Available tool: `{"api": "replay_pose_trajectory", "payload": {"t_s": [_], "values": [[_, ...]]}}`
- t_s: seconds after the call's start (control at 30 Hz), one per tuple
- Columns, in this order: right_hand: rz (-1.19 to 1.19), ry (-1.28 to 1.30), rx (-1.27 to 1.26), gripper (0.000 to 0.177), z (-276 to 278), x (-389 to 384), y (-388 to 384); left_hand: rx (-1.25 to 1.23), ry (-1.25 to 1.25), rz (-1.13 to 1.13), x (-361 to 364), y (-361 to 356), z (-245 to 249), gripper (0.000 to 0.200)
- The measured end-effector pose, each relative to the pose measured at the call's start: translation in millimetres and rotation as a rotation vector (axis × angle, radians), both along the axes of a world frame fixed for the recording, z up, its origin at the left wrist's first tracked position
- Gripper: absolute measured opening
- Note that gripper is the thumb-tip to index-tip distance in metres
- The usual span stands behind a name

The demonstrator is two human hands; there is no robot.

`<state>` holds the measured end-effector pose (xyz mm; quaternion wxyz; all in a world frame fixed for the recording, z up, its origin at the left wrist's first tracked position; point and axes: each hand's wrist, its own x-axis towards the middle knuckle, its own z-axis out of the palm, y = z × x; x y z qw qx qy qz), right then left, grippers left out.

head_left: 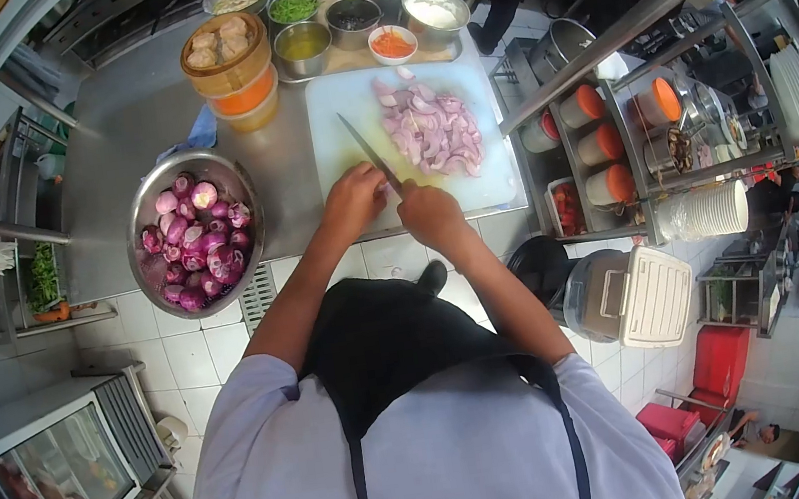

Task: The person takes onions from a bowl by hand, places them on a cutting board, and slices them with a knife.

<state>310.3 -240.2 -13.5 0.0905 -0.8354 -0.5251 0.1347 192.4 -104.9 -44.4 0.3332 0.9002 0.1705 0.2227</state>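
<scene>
My right hand (430, 215) is wrapped around the handle of a kitchen knife (367, 148), whose blade points up and left across the white cutting board (330, 107). Just left of it, my left hand (357, 197) rests at the board's front edge with its fingers curled together; what they hold, if anything, is hidden. A pile of sliced red onion (429, 126) covers the board's right half. To the left, a metal bowl (134, 209) of peeled whole red onions (201, 235) stands at the edge of the steel table.
Behind the board stand a bamboo steamer (213, 72), a metal bowl of yellowish liquid (303, 45), a small bowl of orange shreds (393, 43) and a bowl of white food (435, 11). A rack with orange-lidded containers (600, 144) is at the right. People stand in the background.
</scene>
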Motion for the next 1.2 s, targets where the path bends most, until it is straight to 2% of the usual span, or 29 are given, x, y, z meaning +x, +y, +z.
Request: {"api": "replay_pose_trajectory", "payload": {"t_s": [0.17, 0.23, 0.33, 0.4, 0.47, 0.63, 0.73, 0.83, 0.93, 1.03, 1.13, 1.2], "values": [[-0.010, -0.006, 0.100, 0.019, -29, 0, 4, 0.010, -0.039, 0.000, 1, 1, -4, 0.019], [0.004, 0.011, 0.062, 0.019, -8, 1, 6, 0.009, -0.036, -0.001, 0, 1, -9, 0.019], [0.005, 0.010, 0.036, 0.020, -5, -1, 1, -0.024, -0.034, -0.008, -1, -1, -2, 0.019], [0.001, 0.004, 0.103, 0.021, -36, -2, 4, -0.015, -0.056, -0.007, 0, -1, 3, 0.019], [0.011, -0.004, 0.121, 0.022, -44, 0, 6, -0.010, -0.056, -0.013, 0, -2, 3, 0.020], [0.002, -0.007, 0.039, 0.022, -4, -4, 6, -0.010, -0.016, -0.002, -4, 1, -5, 0.021], [0.040, -0.034, 0.126, 0.023, -39, -8, 6, -0.008, -0.003, -0.001, -4, 1, -5, 0.021], [-0.017, 0.073, 0.126, 0.025, -41, 2, 11, 0.050, 0.020, -0.007, -4, 3, -4, 0.019], [0.041, 0.150, 0.201, 0.025, -38, 21, 5, 0.155, 0.051, -0.029, -4, 4, 1, 0.022], [0.012, 0.028, 0.130, 0.027, -32, 32, -2, 0.240, 0.111, 0.169, -5, 2, -5, 0.022], [-0.104, -0.001, 0.161, 0.026, -26, 22, -4, 0.076, 0.172, 0.293, -7, -5, -7, 0.025], [-0.095, -0.002, 0.140, 0.021, -17, 10, -7, -0.010, 0.069, 0.248, -11, -14, -7, 0.024]]}}
